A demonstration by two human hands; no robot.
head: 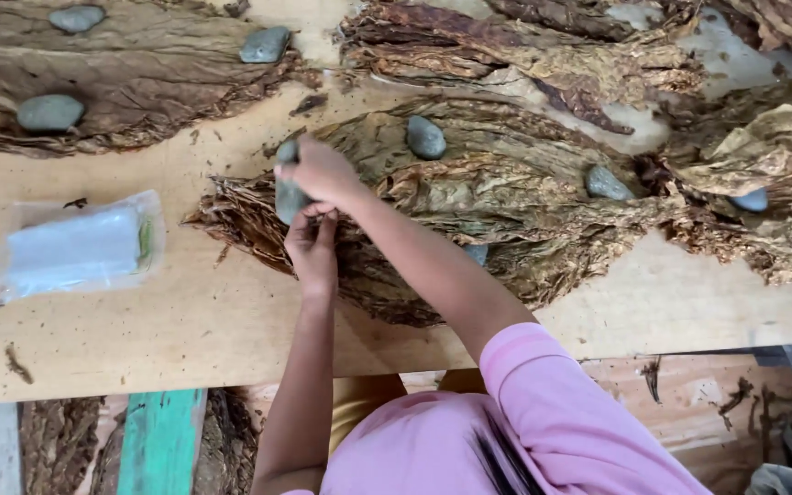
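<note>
**A:** What are the hands doing?

**B:** The right hand (pixel 318 171) is closed over the top of a grey stone (pixel 288 194), fingers wrapped round it. The left hand (pixel 312 246) sits just below, fingertips touching the stone's lower end; its fingers are bent, but I cannot tell whether it truly grips the stone or only steadies it.

**A:** And where is the stone?

**B:** At the left end of a pile of dried brown leaves (pixel 469 202), resting on or just over the leaf tips, near the middle of the wooden table (pixel 185 330).

**A:** Anything else on that pile?

**B:** Three more stones weigh it down: one (pixel 425 137) just right of the hands, one (pixel 606 183) farther right, and a small one (pixel 477 253) near the forearm, partly hidden.

**A:** Farther out?

**B:** A bluish stone (pixel 750 200) lies on leaves at the right. At top left, another flattened leaf stack (pixel 130 73) holds three stones (pixel 49 112), (pixel 76 17), (pixel 265 44). A clear plastic packet (pixel 80 247) lies on the table to the left, well apart from the hands. The person wears a pink sleeve (pixel 561 403). Below the table edge, a green plank (pixel 162 440) shows.
</note>
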